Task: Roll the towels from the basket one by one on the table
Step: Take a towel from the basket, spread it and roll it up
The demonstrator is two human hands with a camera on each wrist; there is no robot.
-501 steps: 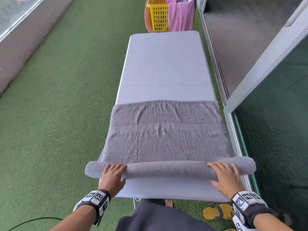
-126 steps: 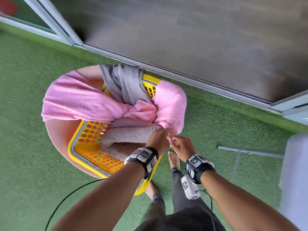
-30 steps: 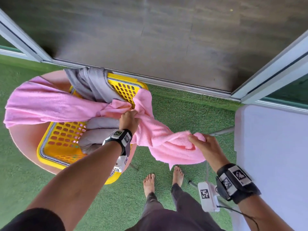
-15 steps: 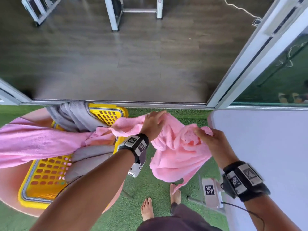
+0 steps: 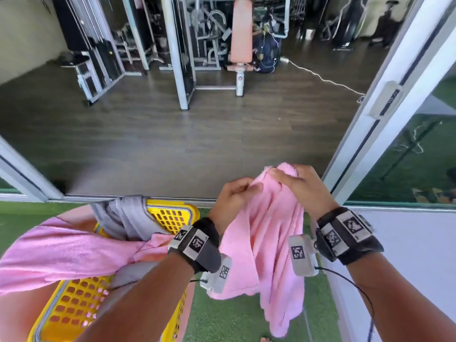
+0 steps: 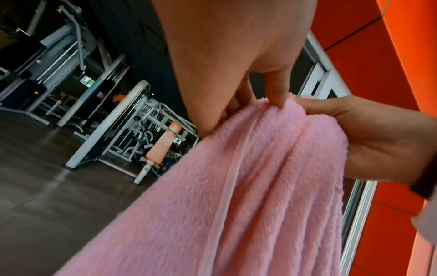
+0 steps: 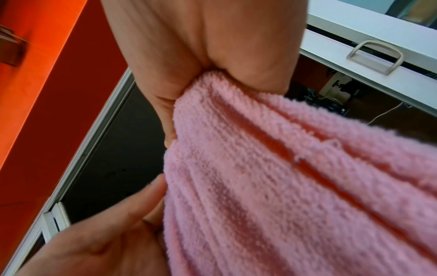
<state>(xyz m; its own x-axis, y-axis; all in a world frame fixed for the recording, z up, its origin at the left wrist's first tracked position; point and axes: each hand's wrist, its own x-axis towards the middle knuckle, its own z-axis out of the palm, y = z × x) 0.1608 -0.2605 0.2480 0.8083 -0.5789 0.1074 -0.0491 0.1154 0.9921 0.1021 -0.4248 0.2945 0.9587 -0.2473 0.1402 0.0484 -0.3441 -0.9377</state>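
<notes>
A pink towel (image 5: 266,243) hangs in the air between my two hands, above the green turf. My left hand (image 5: 234,196) pinches its upper edge; in the left wrist view the left hand (image 6: 250,100) has its fingers curled on the hem of the pink towel (image 6: 248,196). My right hand (image 5: 296,181) grips the bunched top corner, and in the right wrist view the right hand (image 7: 201,84) clamps the pink towel (image 7: 283,186). The yellow basket (image 5: 172,215) stands at lower left with another pink towel (image 5: 61,250) and a grey towel (image 5: 123,218) draped over it.
The white table (image 5: 407,255) lies at the right edge. A sliding door frame (image 5: 385,114) rises just behind my right hand. Beyond the threshold is a dark wooden floor (image 5: 172,134) with gym machines (image 5: 197,45). Green turf (image 5: 234,317) is underfoot.
Both hands have lifted the pink towel higher and drawn closer together at its top edge. My head has tilted up, bringing the gym room into view.
</notes>
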